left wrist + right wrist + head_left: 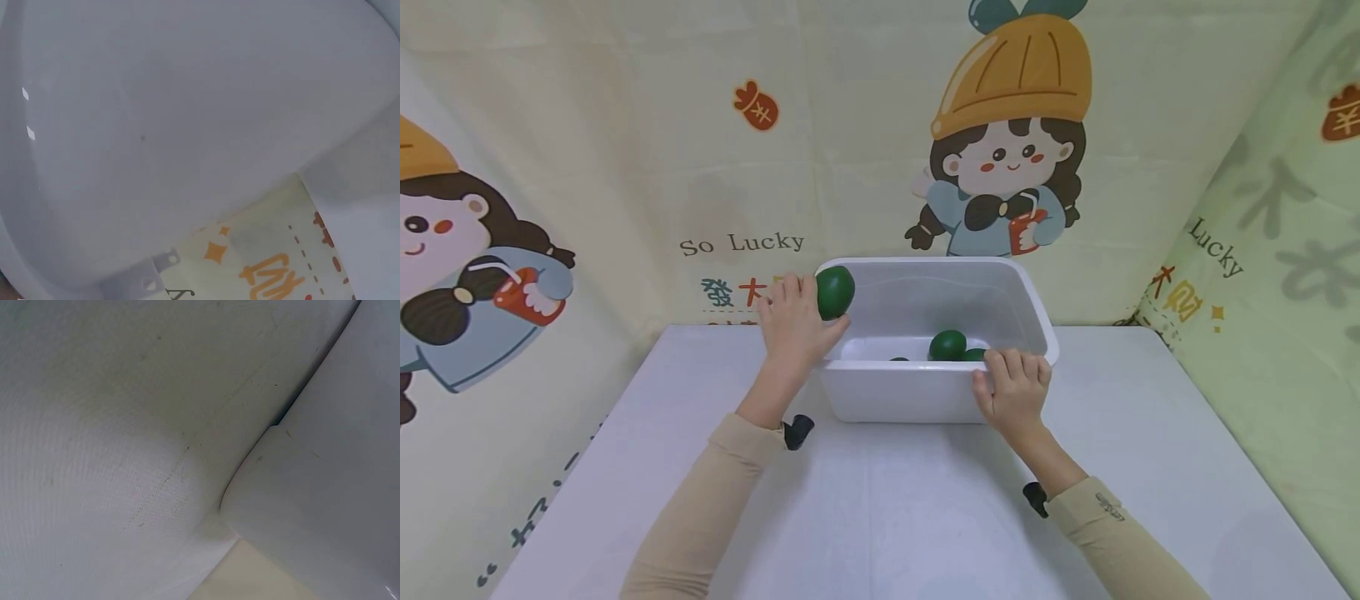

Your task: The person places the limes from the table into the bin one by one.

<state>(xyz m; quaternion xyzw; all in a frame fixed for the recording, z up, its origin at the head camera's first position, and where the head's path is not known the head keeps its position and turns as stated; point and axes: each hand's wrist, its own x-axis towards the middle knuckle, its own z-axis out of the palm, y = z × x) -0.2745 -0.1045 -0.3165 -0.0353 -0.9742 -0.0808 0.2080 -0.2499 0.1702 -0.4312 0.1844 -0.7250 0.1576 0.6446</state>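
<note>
In the head view a white plastic tub (917, 392) stands on the white table (880, 508). My left hand (793, 321) holds a dark green ball (835, 292) over the tub's left rim, fingers curled round it. My right hand (1011, 383) grips the tub's near rim at the right, fingers hooked over the edge. Inside the tub lie more green balls (948, 345), partly hidden by the near wall. The left wrist view shows only the tub's white outer wall (187, 125). The right wrist view shows the table cloth (112, 456) and the tub's corner (325, 500).
A printed cartoon backdrop (700, 167) hangs close behind the tub and wraps round both sides of the table. Bare table surface lies between my forearms and the tub. The table's left edge (587, 450) and right edge (1247, 450) run toward me.
</note>
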